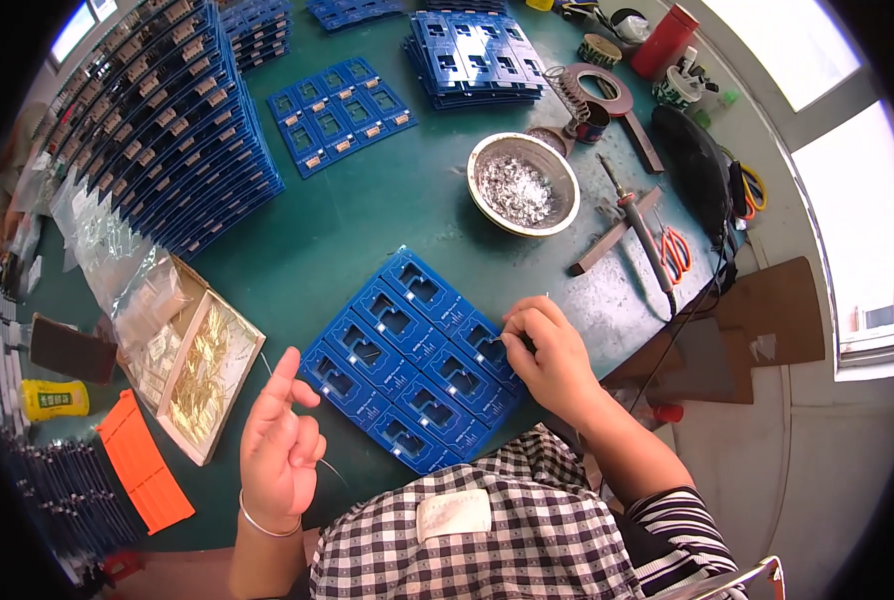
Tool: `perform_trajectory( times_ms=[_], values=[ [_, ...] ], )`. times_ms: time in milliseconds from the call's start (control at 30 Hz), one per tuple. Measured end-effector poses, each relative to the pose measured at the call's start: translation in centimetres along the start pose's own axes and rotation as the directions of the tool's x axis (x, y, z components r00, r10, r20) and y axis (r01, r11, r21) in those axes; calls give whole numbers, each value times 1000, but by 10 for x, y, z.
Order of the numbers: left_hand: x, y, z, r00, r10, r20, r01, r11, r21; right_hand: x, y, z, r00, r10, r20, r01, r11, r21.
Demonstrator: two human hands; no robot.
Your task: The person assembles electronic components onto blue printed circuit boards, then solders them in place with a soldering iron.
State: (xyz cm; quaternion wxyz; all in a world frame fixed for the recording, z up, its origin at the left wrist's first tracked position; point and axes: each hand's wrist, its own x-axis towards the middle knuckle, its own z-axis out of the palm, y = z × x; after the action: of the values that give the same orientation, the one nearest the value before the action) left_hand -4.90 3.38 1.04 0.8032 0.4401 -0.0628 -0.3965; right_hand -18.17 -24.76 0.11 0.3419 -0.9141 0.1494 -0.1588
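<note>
Right fingers (530,318) pinched close over the blue circuit-board panel (410,360), left fingers (279,382) half-curled by a thin strand (334,470), grip unclear, we seem to be fitting something tiny that probably next needs careful seating.

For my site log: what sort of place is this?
Probably an electronics workshop: a soldering iron lies at the right of the green bench, blue circuit boards stand stacked at the left, and another blue board lies in front.
</note>
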Motion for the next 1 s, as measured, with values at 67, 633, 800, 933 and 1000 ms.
perform_trajectory(
  times_ms=[67, 633, 800, 933, 1000],
  values=[
    [2, -2, 8, 1000, 17, -17, -17, 999, 39, 0, 0, 1, 1000, -17, 19, 17, 1000, -9],
    [8, -11, 5, 990, 110, -92, -89, 973, 212, 5, -5, -2, 980, -187, 67, 197, 962, -191],
    [9, -13, 2, 986, 147, -74, -121, 954, 275, 7, -7, -3, 975, -208, 75, 220, 951, -216],
    [10, -13, 2, 987, 142, -80, -118, 960, 256, 7, -7, -3, 986, -143, 85, 157, 967, -201],
    [8, -12, 2, 986, 143, -92, -113, 955, 274, 8, -10, 1, 987, -136, 88, 151, 967, -206]
  ],
)
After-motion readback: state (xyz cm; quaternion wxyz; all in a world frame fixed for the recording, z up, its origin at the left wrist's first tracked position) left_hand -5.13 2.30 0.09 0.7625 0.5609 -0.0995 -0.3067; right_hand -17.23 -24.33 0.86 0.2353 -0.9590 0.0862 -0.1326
